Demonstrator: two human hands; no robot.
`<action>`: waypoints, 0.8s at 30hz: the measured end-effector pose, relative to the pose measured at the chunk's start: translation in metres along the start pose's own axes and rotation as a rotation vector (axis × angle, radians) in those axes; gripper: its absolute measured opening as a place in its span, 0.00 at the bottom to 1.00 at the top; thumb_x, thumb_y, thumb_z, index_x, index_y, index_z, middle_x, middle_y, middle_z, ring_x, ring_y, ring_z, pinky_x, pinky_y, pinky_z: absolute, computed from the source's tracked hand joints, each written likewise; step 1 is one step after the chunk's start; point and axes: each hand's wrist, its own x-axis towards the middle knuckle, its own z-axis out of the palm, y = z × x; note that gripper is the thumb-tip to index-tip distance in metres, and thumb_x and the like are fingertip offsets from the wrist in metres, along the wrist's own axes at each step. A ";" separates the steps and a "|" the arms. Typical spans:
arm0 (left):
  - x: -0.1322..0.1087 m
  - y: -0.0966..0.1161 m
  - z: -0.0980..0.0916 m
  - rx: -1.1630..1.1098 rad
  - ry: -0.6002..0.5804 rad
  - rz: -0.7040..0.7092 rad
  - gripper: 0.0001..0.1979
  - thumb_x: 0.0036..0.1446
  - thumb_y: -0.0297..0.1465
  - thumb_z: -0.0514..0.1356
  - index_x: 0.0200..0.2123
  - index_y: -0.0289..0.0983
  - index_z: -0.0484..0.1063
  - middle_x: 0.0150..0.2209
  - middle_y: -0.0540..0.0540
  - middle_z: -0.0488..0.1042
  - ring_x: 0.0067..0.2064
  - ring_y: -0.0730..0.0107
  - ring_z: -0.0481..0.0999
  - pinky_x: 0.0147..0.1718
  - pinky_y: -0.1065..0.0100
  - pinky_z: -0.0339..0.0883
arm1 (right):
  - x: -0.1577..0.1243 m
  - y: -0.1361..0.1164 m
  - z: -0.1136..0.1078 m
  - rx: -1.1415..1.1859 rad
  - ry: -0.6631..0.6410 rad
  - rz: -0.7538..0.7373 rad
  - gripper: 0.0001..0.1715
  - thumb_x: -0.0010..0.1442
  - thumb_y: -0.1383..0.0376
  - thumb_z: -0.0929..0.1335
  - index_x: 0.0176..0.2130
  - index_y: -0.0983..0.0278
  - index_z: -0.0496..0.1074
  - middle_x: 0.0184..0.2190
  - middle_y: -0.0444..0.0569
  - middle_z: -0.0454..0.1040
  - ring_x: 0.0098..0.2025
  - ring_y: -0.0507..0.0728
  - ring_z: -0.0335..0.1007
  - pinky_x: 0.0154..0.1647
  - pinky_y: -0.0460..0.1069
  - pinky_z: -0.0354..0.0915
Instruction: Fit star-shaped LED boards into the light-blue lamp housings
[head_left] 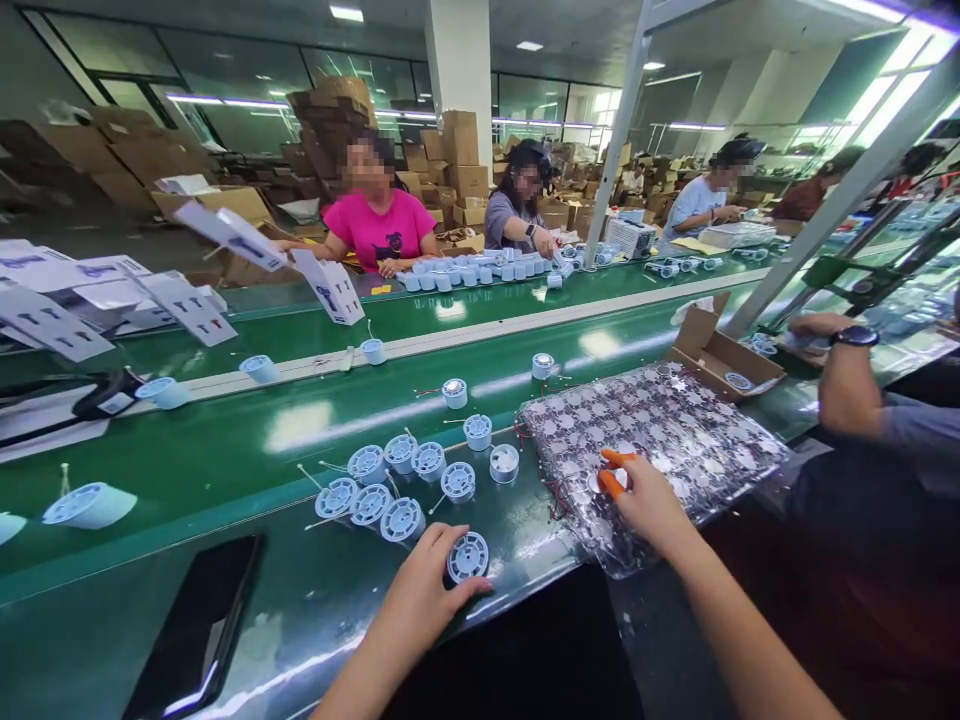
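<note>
My left hand [431, 580] curls its thumb and fingers around a light-blue round plastic housing [468, 557] with a spoked face, at the bench's front edge. Orange finger covers are on two fingertips of my right hand [637, 490]. Those fingertips pinch at a small round silvery part, partly hidden by them, over a clear plastic tray [720, 490] filled with rows of silvery discs. Red wires stick out along the tray's left side. Left of the tray stand several similar blue housings [402, 520], some with thin white wires. Another housing [504, 463] sits with a different, open-looking side up.
A black phone [196, 625] lies at the front left. Beyond runs a green conveyor [330, 420] carrying a few housings. An open cardboard box [720, 360] stands behind the tray. At right is a co-worker's arm [851, 380]; other people sit across the belt beside white printed boxes [67, 290].
</note>
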 end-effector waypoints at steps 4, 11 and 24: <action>0.000 -0.002 0.012 0.001 0.156 -0.028 0.14 0.66 0.38 0.54 0.43 0.39 0.77 0.40 0.42 0.79 0.39 0.60 0.79 0.40 0.62 0.72 | -0.013 0.002 0.012 -0.080 0.088 0.051 0.29 0.60 0.53 0.69 0.54 0.68 0.74 0.48 0.61 0.73 0.52 0.67 0.73 0.54 0.59 0.67; 0.013 0.007 0.013 -0.106 0.110 -0.250 0.20 0.64 0.43 0.54 0.23 0.40 0.70 0.22 0.46 0.76 0.28 0.61 0.77 0.30 0.65 0.65 | -0.020 -0.004 0.020 -0.032 0.103 0.041 0.16 0.58 0.61 0.68 0.45 0.64 0.76 0.47 0.56 0.75 0.44 0.62 0.74 0.48 0.57 0.69; -0.002 0.024 0.050 0.243 0.396 0.044 0.11 0.66 0.32 0.55 0.34 0.41 0.77 0.32 0.43 0.79 0.36 0.60 0.77 0.37 0.61 0.69 | -0.057 -0.062 0.009 0.563 0.183 0.180 0.23 0.53 0.55 0.74 0.46 0.64 0.78 0.35 0.50 0.78 0.31 0.55 0.70 0.38 0.53 0.71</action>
